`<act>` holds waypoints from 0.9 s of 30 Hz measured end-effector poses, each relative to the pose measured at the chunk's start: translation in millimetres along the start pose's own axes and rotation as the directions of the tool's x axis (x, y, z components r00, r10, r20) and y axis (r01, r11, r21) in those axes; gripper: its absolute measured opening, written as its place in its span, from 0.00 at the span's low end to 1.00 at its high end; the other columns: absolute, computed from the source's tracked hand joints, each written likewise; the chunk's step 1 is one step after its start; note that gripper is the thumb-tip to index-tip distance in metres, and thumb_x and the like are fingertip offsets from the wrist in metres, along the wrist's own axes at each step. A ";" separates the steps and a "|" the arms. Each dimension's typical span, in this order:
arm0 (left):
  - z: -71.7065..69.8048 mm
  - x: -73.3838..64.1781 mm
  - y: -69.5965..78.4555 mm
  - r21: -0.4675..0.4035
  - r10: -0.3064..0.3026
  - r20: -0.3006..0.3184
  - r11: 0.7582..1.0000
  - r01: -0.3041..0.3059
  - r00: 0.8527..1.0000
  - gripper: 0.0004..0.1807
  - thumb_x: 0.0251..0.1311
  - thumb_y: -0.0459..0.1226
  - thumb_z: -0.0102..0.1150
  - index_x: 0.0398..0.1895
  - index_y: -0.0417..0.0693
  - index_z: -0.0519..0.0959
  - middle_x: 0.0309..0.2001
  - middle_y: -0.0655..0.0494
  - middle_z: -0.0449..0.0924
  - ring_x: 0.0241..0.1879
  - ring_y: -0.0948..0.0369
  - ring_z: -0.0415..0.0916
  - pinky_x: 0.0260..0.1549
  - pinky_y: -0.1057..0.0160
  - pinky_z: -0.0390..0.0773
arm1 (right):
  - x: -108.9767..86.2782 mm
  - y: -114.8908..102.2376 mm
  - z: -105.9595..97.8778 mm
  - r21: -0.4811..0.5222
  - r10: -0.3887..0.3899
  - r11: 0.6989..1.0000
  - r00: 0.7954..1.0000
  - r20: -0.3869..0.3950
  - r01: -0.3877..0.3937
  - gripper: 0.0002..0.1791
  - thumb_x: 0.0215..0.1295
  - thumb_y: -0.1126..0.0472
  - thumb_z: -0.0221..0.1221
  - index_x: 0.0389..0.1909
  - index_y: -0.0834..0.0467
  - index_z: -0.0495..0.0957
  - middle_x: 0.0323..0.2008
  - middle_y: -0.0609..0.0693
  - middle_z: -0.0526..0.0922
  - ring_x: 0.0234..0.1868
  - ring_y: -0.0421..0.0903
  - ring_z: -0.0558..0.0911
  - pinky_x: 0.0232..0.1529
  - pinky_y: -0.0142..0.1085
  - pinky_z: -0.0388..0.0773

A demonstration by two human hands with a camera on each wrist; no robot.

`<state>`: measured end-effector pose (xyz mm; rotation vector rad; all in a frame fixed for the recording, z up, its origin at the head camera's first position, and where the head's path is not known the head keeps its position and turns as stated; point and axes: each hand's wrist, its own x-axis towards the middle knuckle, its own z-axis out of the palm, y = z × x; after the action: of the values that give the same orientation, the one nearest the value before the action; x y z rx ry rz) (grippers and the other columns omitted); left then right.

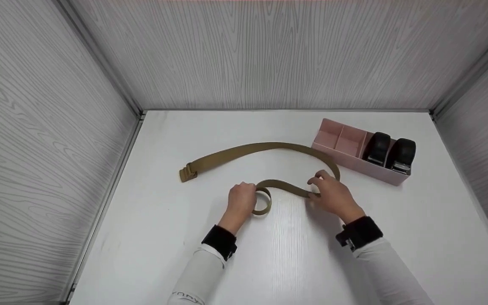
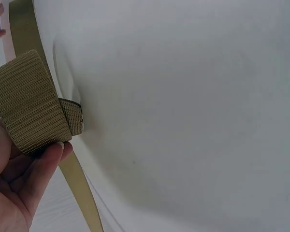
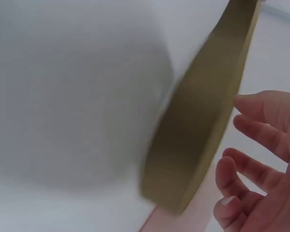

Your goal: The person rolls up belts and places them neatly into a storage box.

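Note:
A long olive-tan webbing belt [image 1: 244,150] curves across the white table, its buckle [image 1: 188,173] at the left end. My left hand [image 1: 241,199] pinches the other end, which is wound into a small loop; up close, this coil [image 2: 31,101] sits between thumb and fingers in the left wrist view. My right hand [image 1: 333,194] is at the belt's bend on the right, fingers spread and loosely bent. In the right wrist view one fingertip [image 3: 246,104] meets the edge of the strap [image 3: 198,106], while the other fingers stay off it.
A pink divided box [image 1: 362,165] stands at the back right, close to the belt's curve. Two rolled black belts [image 1: 377,148] with metal buckles stand in its right compartments; its left compartments show bare pink. Grey wood-grain panels [image 1: 244,55] wall the table at the back and sides.

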<state>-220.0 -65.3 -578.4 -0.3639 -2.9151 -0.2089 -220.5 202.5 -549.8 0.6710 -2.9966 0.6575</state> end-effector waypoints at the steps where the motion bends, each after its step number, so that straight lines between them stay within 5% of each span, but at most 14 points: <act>1: 0.1 0.2 3.8 -0.003 0.001 -0.001 1.000 -0.001 1.000 0.05 0.45 0.29 0.57 0.20 0.44 0.81 0.19 0.50 0.79 0.19 0.53 0.76 0.18 0.57 0.73 | 1.6 -9.0 1.8 0.016 -0.002 1.000 1.000 0.007 0.002 0.16 0.54 0.55 0.63 0.41 0.59 0.78 0.40 0.54 0.73 0.32 0.47 0.75 0.30 0.41 0.73; 8: 0.7 2.1 23.0 -0.032 0.030 0.019 0.999 -0.029 0.999 0.04 0.43 0.29 0.58 0.19 0.46 0.81 0.19 0.51 0.79 0.19 0.54 0.76 0.17 0.58 0.73 | 12.1 -57.5 28.4 0.235 -0.002 0.971 0.989 0.146 -0.032 0.10 0.59 0.52 0.58 0.26 0.54 0.78 0.19 0.43 0.76 0.19 0.38 0.74 0.22 0.35 0.71; 15: 2.2 3.5 23.5 -0.089 0.078 0.086 0.994 -0.071 0.993 0.05 0.42 0.29 0.57 0.23 0.47 0.78 0.23 0.53 0.79 0.22 0.54 0.76 0.19 0.58 0.73 | 17.6 -69.0 44.1 0.173 0.089 0.977 0.973 0.211 -0.127 0.14 0.58 0.65 0.55 0.13 0.54 0.72 0.07 0.41 0.71 0.09 0.38 0.72 0.12 0.32 0.68; 22: -0.9 4.2 21.1 -0.183 0.077 0.159 0.982 -0.048 0.984 0.05 0.43 0.30 0.57 0.25 0.47 0.78 0.23 0.54 0.77 0.23 0.57 0.75 0.21 0.60 0.72 | 24.8 -71.9 48.3 0.029 0.085 0.996 0.994 0.068 -0.087 0.07 0.55 0.70 0.56 0.20 0.62 0.78 0.15 0.48 0.74 0.17 0.42 0.71 0.19 0.36 0.69; 27: 3.0 3.0 22.8 -0.219 0.115 0.154 0.973 -0.079 0.981 0.03 0.47 0.32 0.59 0.22 0.49 0.80 0.21 0.57 0.77 0.22 0.60 0.74 0.21 0.62 0.72 | 28.9 -67.0 55.4 0.066 -0.005 0.998 0.999 0.033 0.003 0.07 0.54 0.73 0.58 0.31 0.61 0.82 0.26 0.52 0.80 0.27 0.43 0.75 0.28 0.38 0.73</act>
<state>-217.5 -42.2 -578.1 -0.5830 -3.0352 -0.4994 -214.6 113.6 -570.9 0.6972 -3.0149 0.7556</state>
